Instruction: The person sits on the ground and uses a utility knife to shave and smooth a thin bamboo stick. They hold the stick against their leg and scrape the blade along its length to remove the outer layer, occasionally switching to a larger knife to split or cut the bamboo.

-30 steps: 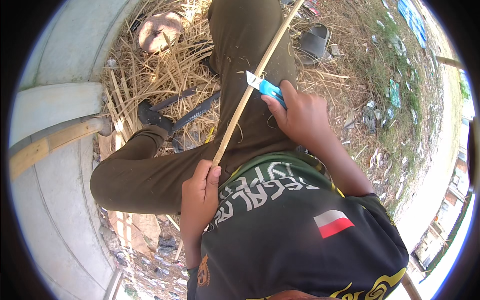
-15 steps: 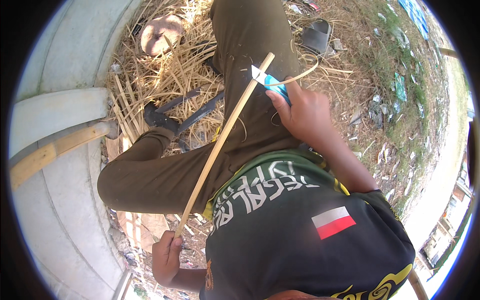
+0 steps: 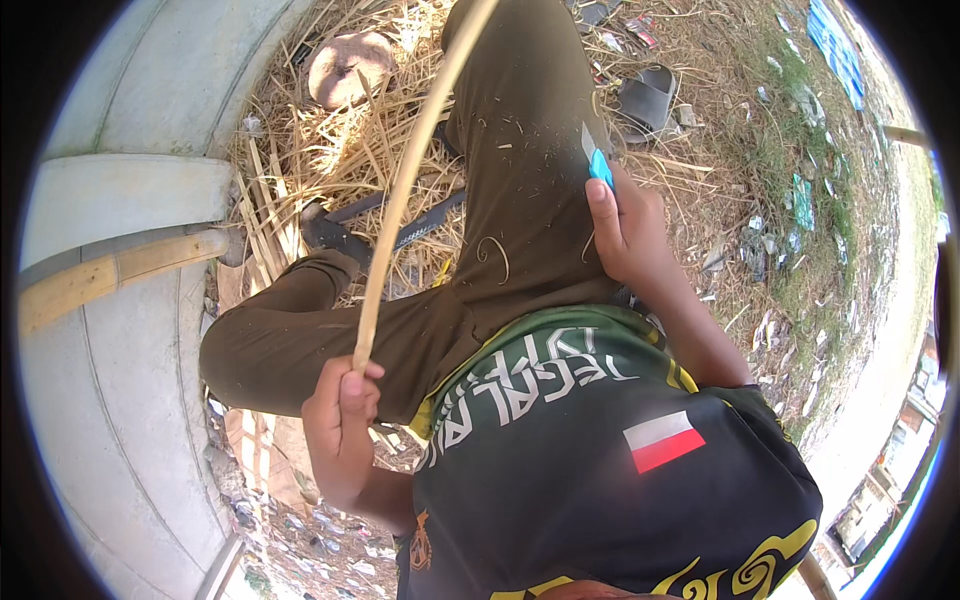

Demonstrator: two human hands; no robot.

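In the head view, the fingers of the left hand (image 3: 340,420) are closed on the near end of a long, pale strip (image 3: 412,165), thumb on top; from them the strip slants up and to the right, bending slightly, until it leaves the upper edge of the view. To the right of those fingers and farther up, the fingers of the right hand (image 3: 632,230) grip a blue cutter (image 3: 601,170) with its blade out, the tip pointing away from them and well apart from the strip. Just left of the right fingers lie the brown trousers (image 3: 530,190), flecked with small shavings, and on them, between the two hands, rests a thin curled shaving (image 3: 503,260). Beyond the right fingers, slightly to their right, a dark sandal (image 3: 648,98) lies on the ground. Beyond the left fingers, a dark flat blade (image 3: 432,218) lies over a heap of straw-coloured shavings (image 3: 385,135), and farther off in the same direction sits a rounded, pinkish-brown lump (image 3: 350,70). Left of the left fingers, past the bent knee, a pale bamboo pole (image 3: 120,275) runs along a grey wall (image 3: 130,400). Below and right of both sets of fingers spreads a dark shirt (image 3: 590,500).
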